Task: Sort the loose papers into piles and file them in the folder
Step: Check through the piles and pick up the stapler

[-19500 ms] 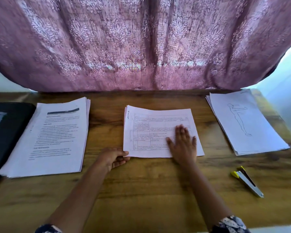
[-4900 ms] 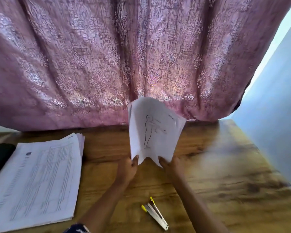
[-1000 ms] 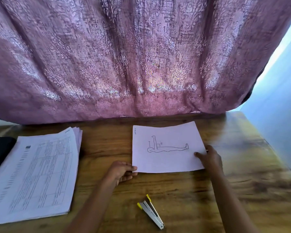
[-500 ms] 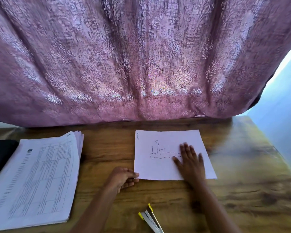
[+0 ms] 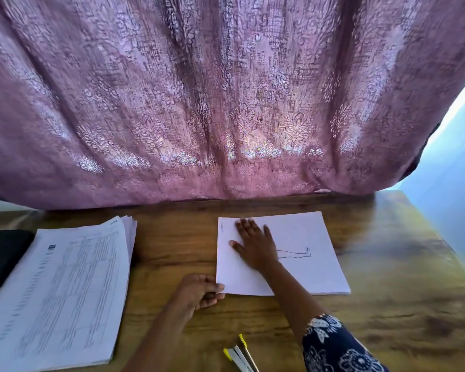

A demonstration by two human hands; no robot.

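Wooden bench (image 5: pixel 387 304), grain brown and streaked, seen from its near edge. Nearest, a stapler (image 5: pixel 239 355) with yellow tips, cut off by the frame, beside a dark floral sleeve (image 5: pixel 333 345). Left hand (image 5: pixel 199 292): fingers curled, pinching the near left corner of the drawing pile (image 5: pixel 314 272), which lies flat at the bench's middle. Right hand (image 5: pixel 255 245): flat, fingers straight, pressing on the top sheet and covering part of a line-drawn figure; a leg shows. Corner mark too small to read. Left, well apart: a thicker printed pile (image 5: pixel 65 291), its tables blurred, unreadable. Beyond it, a black folder (image 5: pixel 3 253) at the frame edge. Behind: a mauve patterned curtain (image 5: pixel 226 103); pale blue wall (image 5: pixel 446 170) at right.
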